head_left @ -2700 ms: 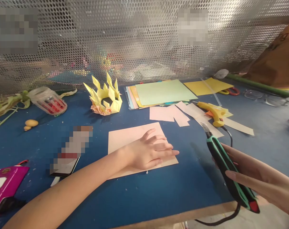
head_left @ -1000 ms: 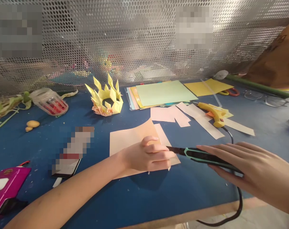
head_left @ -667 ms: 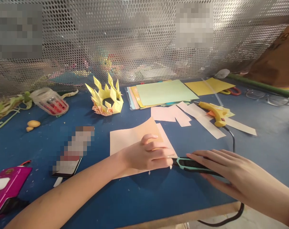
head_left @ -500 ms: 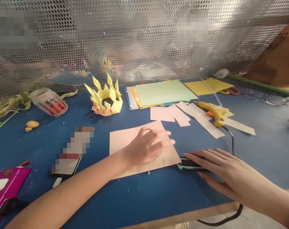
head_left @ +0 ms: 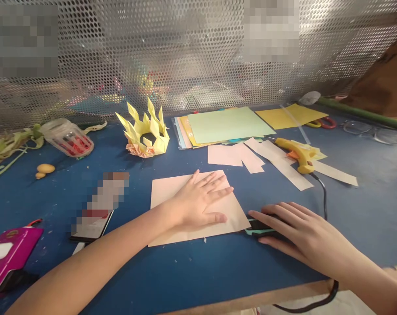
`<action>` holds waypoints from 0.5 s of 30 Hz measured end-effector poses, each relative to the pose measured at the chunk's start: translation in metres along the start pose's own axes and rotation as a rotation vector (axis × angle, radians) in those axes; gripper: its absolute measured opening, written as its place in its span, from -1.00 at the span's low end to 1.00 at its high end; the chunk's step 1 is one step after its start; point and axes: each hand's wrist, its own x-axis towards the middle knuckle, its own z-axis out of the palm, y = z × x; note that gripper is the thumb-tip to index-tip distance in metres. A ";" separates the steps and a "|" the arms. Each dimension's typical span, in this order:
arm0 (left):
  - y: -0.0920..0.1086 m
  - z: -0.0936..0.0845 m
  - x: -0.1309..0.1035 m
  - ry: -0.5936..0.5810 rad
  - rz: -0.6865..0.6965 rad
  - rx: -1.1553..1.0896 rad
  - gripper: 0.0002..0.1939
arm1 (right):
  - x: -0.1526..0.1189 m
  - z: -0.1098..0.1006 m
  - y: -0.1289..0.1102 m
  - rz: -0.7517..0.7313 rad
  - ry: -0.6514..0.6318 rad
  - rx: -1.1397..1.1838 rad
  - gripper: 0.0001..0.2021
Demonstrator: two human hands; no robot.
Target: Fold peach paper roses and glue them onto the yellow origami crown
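Left hand (head_left: 201,201) splayed flat, paper (head_left: 182,234) under its fingers, nothing pinched. Right hand (head_left: 300,232) half-curled over cutter (head_left: 255,225) (can't tell if gripped). Paper: probably light, creases easily, press flat. Cutter: stiff, hold mid-body.

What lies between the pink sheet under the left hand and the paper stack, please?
In the head view, pink paper pieces lie on the blue table between the pink sheet and the paper stack.
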 end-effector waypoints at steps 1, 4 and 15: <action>0.000 0.000 0.000 -0.003 -0.001 -0.004 -0.14 | 0.000 0.000 0.000 0.004 0.005 0.001 -0.68; 0.001 -0.002 0.001 -0.014 0.001 -0.004 -0.15 | -0.002 0.000 -0.001 0.003 0.015 -0.016 -0.67; 0.006 -0.007 -0.001 -0.023 -0.009 0.017 -0.19 | 0.001 -0.004 -0.005 -0.006 0.029 -0.021 -0.69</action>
